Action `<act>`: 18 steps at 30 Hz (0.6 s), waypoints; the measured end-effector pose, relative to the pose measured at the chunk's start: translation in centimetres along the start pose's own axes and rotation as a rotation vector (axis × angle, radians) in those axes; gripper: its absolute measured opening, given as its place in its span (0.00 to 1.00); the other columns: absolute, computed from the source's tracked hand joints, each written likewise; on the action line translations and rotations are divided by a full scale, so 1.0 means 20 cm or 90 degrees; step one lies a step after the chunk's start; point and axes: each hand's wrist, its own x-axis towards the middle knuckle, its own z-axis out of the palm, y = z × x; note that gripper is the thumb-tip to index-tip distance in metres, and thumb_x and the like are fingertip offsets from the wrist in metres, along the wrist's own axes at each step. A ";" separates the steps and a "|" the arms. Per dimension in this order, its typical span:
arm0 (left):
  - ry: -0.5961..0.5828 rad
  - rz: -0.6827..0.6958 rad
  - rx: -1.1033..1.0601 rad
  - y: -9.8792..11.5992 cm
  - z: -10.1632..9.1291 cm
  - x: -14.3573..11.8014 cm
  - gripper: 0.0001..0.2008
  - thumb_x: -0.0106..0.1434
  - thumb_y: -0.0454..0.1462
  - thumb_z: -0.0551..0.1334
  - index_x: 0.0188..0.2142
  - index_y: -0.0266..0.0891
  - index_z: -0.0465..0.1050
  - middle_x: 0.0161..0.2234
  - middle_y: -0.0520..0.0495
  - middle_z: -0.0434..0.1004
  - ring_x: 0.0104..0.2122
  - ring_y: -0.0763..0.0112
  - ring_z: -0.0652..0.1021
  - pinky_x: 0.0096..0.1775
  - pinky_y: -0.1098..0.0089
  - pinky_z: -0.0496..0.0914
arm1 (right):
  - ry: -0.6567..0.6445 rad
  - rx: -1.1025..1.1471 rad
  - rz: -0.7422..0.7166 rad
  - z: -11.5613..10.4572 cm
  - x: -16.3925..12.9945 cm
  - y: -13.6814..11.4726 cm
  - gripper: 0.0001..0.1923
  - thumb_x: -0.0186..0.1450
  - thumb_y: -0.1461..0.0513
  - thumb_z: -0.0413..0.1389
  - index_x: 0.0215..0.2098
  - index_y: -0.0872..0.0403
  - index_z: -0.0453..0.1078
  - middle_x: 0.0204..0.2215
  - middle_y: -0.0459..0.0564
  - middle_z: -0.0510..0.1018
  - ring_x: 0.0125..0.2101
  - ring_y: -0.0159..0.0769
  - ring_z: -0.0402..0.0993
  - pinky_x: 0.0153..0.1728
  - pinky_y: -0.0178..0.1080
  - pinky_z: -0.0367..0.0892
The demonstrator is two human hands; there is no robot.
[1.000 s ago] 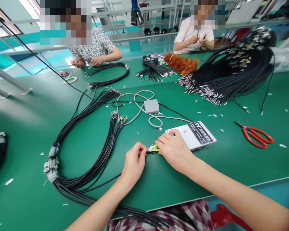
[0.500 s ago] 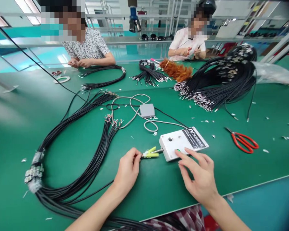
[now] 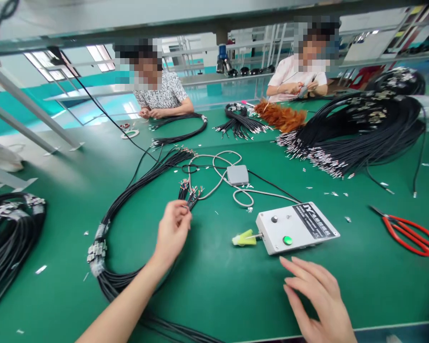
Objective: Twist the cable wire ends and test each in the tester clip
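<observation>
My left hand (image 3: pixel 173 231) is closed, its thumb and fingers pinched on a black cable at the stripped ends of the bent black cable bundle (image 3: pixel 123 197). The hand and forearm hide part of that bundle. My right hand (image 3: pixel 318 297) is open, fingers spread, just in front of a white control box (image 3: pixel 284 220) with a black knob and a green button (image 3: pixel 288 240). A yellow-green winged tip (image 3: pixel 245 238) sticks out from the box's left side on a metal shaft; neither hand touches it.
Red-handled pliers (image 3: pixel 409 231) lie at the right. A grey pedal-like block (image 3: pixel 238 175) with a looped cord sits behind the box. Large cable piles (image 3: pixel 357 128) lie back right, and another coil (image 3: pixel 12 243) at far left. Two people sit across the table; an overhead shelf (image 3: pixel 186 14) crosses the top.
My left hand has moved from the yellow-green tip left to the cable ends. My right hand has drawn back off the box's button. The view has shifted, showing the overhead shelf and left coil.
</observation>
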 end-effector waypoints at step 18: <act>-0.598 0.409 0.202 0.10 -0.03 -0.61 0.04 0.64 0.34 0.61 0.31 0.41 0.69 0.27 0.51 0.73 0.30 0.68 0.72 0.35 0.71 0.67 | -0.023 0.048 0.009 0.05 -0.04 0.02 0.08 0.66 0.67 0.53 0.42 0.52 0.71 0.43 0.52 0.81 0.43 0.38 0.78 0.44 0.37 0.73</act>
